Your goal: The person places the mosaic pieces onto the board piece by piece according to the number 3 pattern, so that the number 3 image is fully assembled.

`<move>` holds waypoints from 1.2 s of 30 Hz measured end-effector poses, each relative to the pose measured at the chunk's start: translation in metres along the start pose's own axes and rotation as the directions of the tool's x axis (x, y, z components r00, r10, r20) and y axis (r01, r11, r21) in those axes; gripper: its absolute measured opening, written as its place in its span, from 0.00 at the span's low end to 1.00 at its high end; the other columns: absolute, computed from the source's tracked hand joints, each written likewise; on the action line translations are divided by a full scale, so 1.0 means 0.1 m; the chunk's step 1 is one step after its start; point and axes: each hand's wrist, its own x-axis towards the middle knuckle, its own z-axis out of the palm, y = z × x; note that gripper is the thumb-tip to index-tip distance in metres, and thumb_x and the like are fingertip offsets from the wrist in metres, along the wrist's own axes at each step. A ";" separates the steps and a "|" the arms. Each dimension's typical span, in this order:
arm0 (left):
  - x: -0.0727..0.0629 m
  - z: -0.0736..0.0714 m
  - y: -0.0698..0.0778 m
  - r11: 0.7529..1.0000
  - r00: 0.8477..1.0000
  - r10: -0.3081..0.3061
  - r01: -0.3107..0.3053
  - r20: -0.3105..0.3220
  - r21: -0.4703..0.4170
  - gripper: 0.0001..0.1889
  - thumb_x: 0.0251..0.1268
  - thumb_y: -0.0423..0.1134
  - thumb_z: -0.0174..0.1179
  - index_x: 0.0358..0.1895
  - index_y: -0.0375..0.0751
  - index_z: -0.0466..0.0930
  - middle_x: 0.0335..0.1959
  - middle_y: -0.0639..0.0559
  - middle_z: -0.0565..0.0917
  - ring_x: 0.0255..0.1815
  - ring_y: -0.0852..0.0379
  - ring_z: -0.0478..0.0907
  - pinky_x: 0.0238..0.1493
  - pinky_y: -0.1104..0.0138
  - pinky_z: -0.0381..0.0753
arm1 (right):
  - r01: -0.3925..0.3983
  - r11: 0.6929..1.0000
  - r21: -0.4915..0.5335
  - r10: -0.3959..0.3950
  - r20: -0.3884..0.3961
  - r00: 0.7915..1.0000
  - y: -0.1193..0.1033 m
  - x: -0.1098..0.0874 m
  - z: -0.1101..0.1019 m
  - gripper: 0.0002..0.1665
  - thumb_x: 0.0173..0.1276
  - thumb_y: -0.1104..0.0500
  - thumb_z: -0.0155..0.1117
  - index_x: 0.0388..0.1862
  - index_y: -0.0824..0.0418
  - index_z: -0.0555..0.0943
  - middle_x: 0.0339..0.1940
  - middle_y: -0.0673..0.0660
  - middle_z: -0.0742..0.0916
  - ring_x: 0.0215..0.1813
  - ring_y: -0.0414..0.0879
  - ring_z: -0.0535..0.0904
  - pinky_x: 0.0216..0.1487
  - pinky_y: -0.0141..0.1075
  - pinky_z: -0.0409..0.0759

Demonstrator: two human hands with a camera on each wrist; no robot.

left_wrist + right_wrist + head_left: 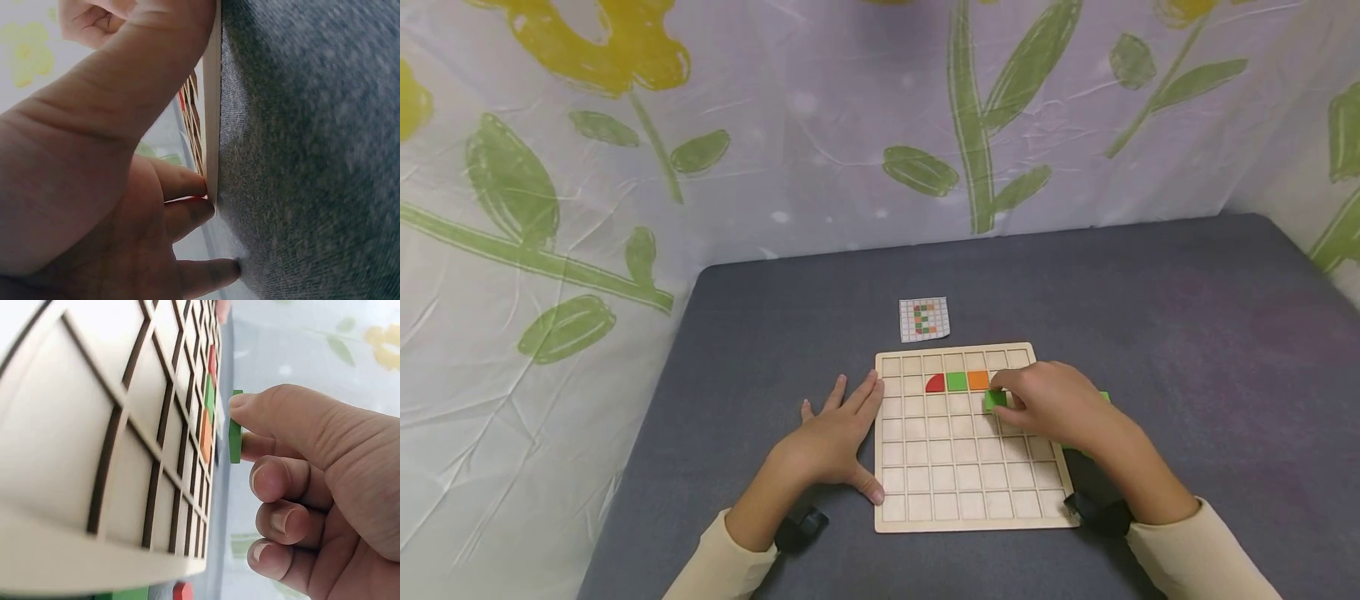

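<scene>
A wooden grid board (964,479) lies on the dark table. In its upper part sit a red quarter-round tile (936,383), a green square tile (957,382) and an orange square tile (978,380), side by side in one row. My right hand (1060,404) pinches another green square tile (995,401) between thumb and index finger, with the tile (235,434) raised over the board in the right wrist view. My left hand (831,442) is spread at the board's left edge, its thumb and some fingertips (206,187) touching the rim.
A small paper card (924,319) with a coloured grid pattern lies beyond the board. Past the board's right edge, partly hidden by my right arm, are a green piece (130,594) and a red piece (182,591). A flower-printed curtain (820,125) hangs behind the table.
</scene>
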 end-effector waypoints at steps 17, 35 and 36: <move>-0.01 -0.02 0.03 1.000 1.000 -0.001 0.001 0.004 -0.002 0.78 0.23 0.64 0.83 0.82 0.43 0.44 0.83 0.48 0.43 0.80 0.33 0.36 0.61 0.23 0.46 | 0.036 0.999 -0.008 -0.036 -0.003 0.999 -0.10 0.18 0.08 0.05 0.60 0.60 0.70 0.30 0.53 0.81 0.13 0.40 0.64 0.19 0.35 0.58 0.20 0.32 0.57; -0.02 0.02 -0.01 1.000 1.000 0.011 -0.011 -0.011 -0.010 0.78 0.22 0.64 0.83 0.82 0.44 0.43 0.83 0.49 0.42 0.80 0.34 0.35 0.60 0.23 0.46 | 0.042 0.999 0.002 -0.042 0.023 0.999 -0.25 0.37 0.21 0.11 0.60 0.63 0.69 0.24 0.51 0.76 0.12 0.42 0.65 0.18 0.37 0.62 0.22 0.33 0.59; -0.01 0.02 -0.01 1.000 1.000 0.012 -0.012 -0.008 -0.012 0.78 0.22 0.64 0.83 0.82 0.44 0.43 0.83 0.50 0.42 0.80 0.34 0.35 0.61 0.23 0.45 | 0.041 0.999 0.002 -0.041 0.022 0.999 -0.26 0.37 0.21 0.11 0.60 0.62 0.69 0.24 0.52 0.76 0.12 0.42 0.65 0.18 0.37 0.62 0.22 0.33 0.59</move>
